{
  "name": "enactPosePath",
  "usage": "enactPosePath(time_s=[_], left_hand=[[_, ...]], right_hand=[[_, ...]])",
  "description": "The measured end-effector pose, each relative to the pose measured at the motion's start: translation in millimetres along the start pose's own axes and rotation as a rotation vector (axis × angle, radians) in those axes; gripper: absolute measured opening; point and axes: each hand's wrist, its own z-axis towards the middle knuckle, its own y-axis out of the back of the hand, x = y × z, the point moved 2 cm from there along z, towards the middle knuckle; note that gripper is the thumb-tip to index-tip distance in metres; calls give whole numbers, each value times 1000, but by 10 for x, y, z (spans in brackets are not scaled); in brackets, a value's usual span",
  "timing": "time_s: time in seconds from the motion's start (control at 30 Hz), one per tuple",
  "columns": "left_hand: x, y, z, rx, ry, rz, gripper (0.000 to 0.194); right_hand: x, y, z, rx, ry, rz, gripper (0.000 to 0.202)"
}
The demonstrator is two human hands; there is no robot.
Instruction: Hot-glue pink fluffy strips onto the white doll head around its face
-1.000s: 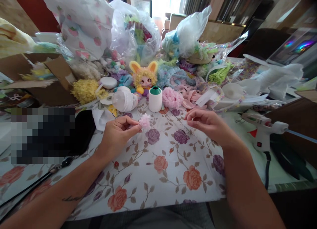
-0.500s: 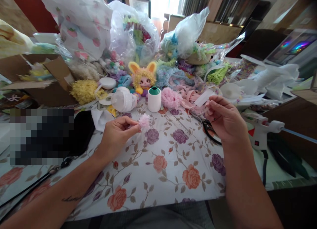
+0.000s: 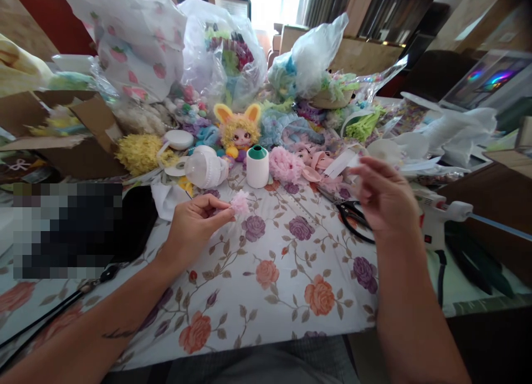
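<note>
My left hand [image 3: 193, 220] pinches a small pale pink fluffy piece [image 3: 240, 204] between thumb and fingers, above the flowered cloth. On the right, my right hand [image 3: 384, 198] is raised beside a white strip [image 3: 344, 161]; its fingers are bent and smeared by motion, and whether they hold anything is unclear. Black-handled scissors [image 3: 355, 220] lie below and left of that hand. A white thread cone with a green top [image 3: 257, 168] stands upright between the hands, with a pink fluffy bundle [image 3: 286, 165] at its right.
Behind the cone sits a yellow-eared doll [image 3: 239, 132]. A clear bottle [image 3: 203, 167] lies to its left. A white glue gun [image 3: 434, 220] is at the right, a cardboard box [image 3: 78, 151] at the left. Plastic bags [image 3: 137, 46] of materials line the back of the flowered table [image 3: 282, 317].
My right hand has moved a little to the right, away from the white strip, and more of the scissors shows. My left hand keeps its pinch on the pink piece.
</note>
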Motion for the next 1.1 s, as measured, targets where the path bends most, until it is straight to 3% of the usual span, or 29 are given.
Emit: enactPosePath(time_s=[0.17,0.27,0.33,0.47,0.6,0.7,0.77,0.83,0.9,1.0,1.1], left_hand=[[5,9,2,-13,-4,25,11],[28,22,5,-12,-15,21,11],[41,26,4,-8,-26,4,11],[52,27,2,-10,-40,-8,12],[66,28,11,1,-56,-9,13],[82,30,20,6,-59,-4,13],[87,29,23,5,-52,-2,12],[84,24,23,3,-41,-6,12],[76,20,22,4,-40,-10,11],[69,17,18,12,-46,-5,11],[82,18,18,18,-44,-11,11]], right_hand=[[-359,-565,-404,491,-310,-121,23],[-535,-695,-551,607,-402,-228,28],[-604,-701,-555,612,-333,-409,31],[-579,-645,-464,591,-11,-796,32],[-438,-514,-351,525,150,-951,35],[-360,-399,-262,558,214,-1135,28],[-313,-348,-215,506,321,-1263,24],[-275,-347,-211,456,442,-1248,16],[-280,-405,-259,571,486,-1099,11],[-365,-528,-380,871,450,-918,20],[-476,-594,-447,973,452,-915,24]])
